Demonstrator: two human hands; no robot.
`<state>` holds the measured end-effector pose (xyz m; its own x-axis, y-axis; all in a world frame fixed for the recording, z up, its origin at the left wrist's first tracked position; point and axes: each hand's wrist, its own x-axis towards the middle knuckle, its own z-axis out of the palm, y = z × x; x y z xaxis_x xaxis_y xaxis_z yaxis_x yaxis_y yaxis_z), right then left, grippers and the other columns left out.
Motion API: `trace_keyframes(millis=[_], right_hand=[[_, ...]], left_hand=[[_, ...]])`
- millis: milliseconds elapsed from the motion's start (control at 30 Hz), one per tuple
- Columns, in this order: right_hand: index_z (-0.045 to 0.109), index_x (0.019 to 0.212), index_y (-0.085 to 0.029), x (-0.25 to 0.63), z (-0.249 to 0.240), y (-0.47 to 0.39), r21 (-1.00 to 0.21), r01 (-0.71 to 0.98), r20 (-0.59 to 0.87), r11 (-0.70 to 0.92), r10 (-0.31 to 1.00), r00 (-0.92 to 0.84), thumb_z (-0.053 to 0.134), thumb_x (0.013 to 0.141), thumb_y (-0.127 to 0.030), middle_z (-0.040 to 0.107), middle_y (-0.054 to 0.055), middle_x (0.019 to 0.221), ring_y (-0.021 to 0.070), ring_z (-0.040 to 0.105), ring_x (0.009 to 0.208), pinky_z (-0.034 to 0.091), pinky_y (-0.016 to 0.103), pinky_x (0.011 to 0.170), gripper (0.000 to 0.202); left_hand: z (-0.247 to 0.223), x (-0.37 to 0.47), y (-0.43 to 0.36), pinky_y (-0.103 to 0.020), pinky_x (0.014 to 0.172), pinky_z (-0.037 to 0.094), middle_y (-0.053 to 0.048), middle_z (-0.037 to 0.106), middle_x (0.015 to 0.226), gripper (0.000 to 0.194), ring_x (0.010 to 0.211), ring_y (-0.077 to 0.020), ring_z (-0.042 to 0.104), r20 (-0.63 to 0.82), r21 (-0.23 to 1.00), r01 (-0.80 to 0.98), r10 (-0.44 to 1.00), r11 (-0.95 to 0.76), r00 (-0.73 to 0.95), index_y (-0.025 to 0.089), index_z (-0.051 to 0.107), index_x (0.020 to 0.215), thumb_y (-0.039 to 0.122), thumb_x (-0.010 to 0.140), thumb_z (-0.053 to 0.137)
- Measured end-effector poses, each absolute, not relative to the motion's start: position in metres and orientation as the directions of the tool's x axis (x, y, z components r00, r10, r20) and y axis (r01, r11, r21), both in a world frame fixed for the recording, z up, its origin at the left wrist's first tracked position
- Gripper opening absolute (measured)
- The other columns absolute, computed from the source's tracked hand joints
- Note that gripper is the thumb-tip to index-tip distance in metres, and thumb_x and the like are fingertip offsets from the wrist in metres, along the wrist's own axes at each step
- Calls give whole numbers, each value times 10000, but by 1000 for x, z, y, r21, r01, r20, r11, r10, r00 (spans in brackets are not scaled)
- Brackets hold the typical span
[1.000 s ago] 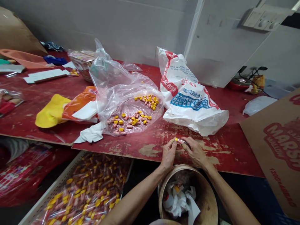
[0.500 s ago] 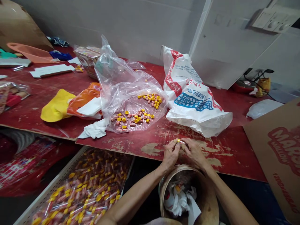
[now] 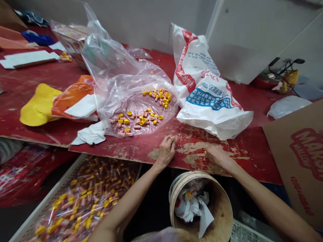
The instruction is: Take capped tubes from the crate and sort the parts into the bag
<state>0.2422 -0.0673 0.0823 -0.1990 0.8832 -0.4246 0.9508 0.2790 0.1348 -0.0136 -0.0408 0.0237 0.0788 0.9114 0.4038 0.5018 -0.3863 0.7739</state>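
Table: worn red top (image 3: 254,149) under and around both hands, paint rubbed to tan between them.
Crate: white perforated side (image 3: 47,201), lower left of the left hand, filled with yellow-capped tubes (image 3: 101,195).
Carton: brown box (image 3: 280,144), right of the right hand (part of its red print runs out of view).
Clear bag: crumpled plastic (image 3: 111,92), beyond the left hand and off to its left.
Sack: white, red and blue print (image 3: 202,97), lying just beyond the right hand.
Bucket: round bin (image 3: 222,208), nearer the body, below the gap between the hands, wadded white waste inside.
Left hand: (image 3: 166,150) at the table's near part, fingers curled in narrow; cannot tell whether anything is held.
Right hand: (image 3: 217,155) apart from the left, fingers drawn together in a pinch.
Loose pieces: pink bits and yellow caps (image 3: 143,121) in the clear bag, beyond the left hand.
Yellow bit: tiny (image 3: 205,153), at the right fingertips (too small to identify).
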Motion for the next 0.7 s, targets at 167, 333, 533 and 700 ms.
trace_keyframes(millis=[167,333,533,700], right_hand=[[632,756,-113,246,73,-63,125,951,-473,282,860,-193,452,839,-116,604,157,751,239,584,695,354,301,621,198],[618,776,-118,249,69,-59,87,969,-433,230,885,-171,454,853,-155,609,148,777,223,577,710,338,289,618,185],[581,819,-125,247,80,-64,20,963,-329,269,911,-247,399,879,-175,608,115,810,191,570,698,349,273,607,198],[533,904,-164,213,81,-76,-492,845,-161,207,933,-322,350,925,-369,606,68,875,190,568,788,425,286,682,275]], left_hand=[[22,-9,-41,-305,886,474,-93,604,1039,258,977,-183,592,393,772,521,918,-363,57,189,586,1076,153,878,425],[20,-8,-39,-322,895,474,-98,597,1074,296,1000,-196,587,410,760,523,909,-387,77,188,569,1117,135,852,448],[26,-9,-55,-320,908,475,-97,577,1085,321,999,-179,583,404,825,399,912,-400,79,178,552,1142,117,849,436],[36,-2,-79,-369,1008,424,-129,494,1284,521,1179,-216,502,375,843,279,875,-460,308,172,433,1310,149,802,545]])
